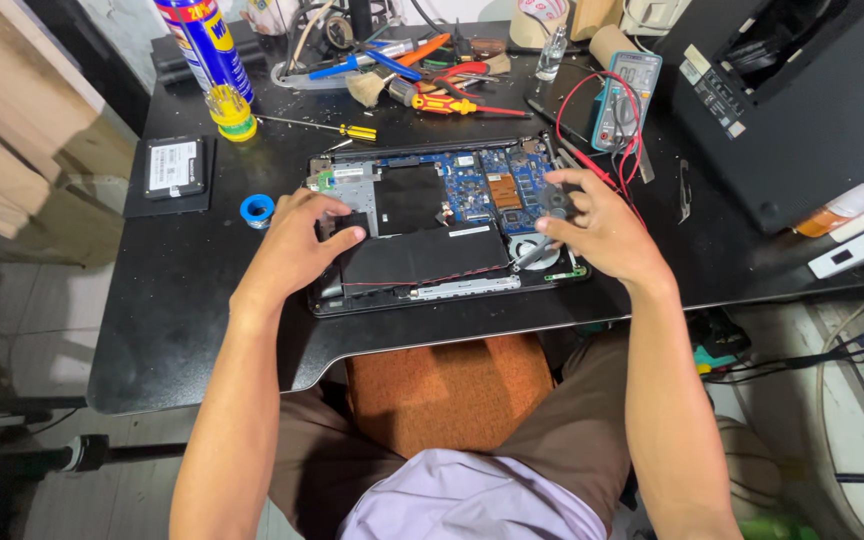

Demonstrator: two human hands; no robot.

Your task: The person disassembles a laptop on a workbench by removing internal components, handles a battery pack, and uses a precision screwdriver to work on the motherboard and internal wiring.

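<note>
Black tabletop [202,330] with an opened laptop [442,230] lying at its middle, both hands on it.

The left hand [297,245] rests loose-fingered on the laptop's left side, its grip closed on nothing; the right hand [597,228] presses its fingertips by the fan, grip spread. A blue-and-yellow spray can [210,55] stands at the rear left, a white-labelled black drive [174,167] below it, and a teal multimeter [627,100] at the rear right.

Both forearms extend forward, bare. Left hand [297,245] lies palm down, fingers curled, thumb pointing right. Right hand [597,225] is palm down, fingers spread and bent, wrist angled inward.
</note>
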